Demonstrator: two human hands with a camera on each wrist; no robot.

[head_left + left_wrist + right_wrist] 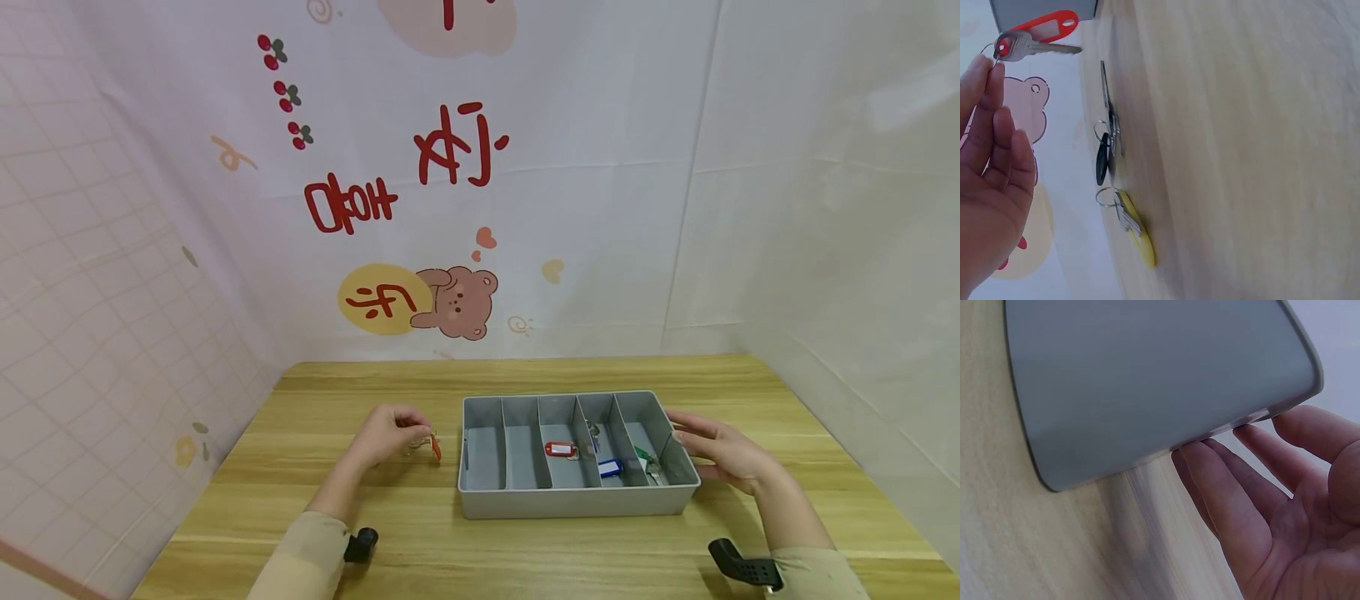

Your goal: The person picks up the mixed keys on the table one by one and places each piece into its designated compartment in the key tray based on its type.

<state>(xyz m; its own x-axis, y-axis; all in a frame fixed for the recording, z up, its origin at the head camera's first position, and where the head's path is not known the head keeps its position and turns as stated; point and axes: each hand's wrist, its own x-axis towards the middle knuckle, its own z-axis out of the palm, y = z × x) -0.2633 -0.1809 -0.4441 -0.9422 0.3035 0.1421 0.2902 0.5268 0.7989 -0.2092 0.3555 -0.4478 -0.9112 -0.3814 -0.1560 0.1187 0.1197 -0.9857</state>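
Note:
My left hand (392, 433) pinches the ring of a key with a red tag (1047, 27) between thumb and fingertips, to the left of the grey compartment box (570, 504). The silver key (1019, 47) and its tag hang out from the fingers in the left wrist view. My right hand (723, 454) rests its extended fingertips (1200, 453) along the box's right end, with the thumb at the rim. Inside the box, another red tag (560, 449) lies in the middle compartment, a blue tag (611, 467) in the one to its right, and a green tag (643, 456) with keys in the rightmost.
In the left wrist view, keys with a black tag (1102, 159) and keys with a yellow tag (1138, 231) lie on the wooden table (397, 542). The box's two left compartments show bare floors. A printed cloth (600, 208) hangs behind the table.

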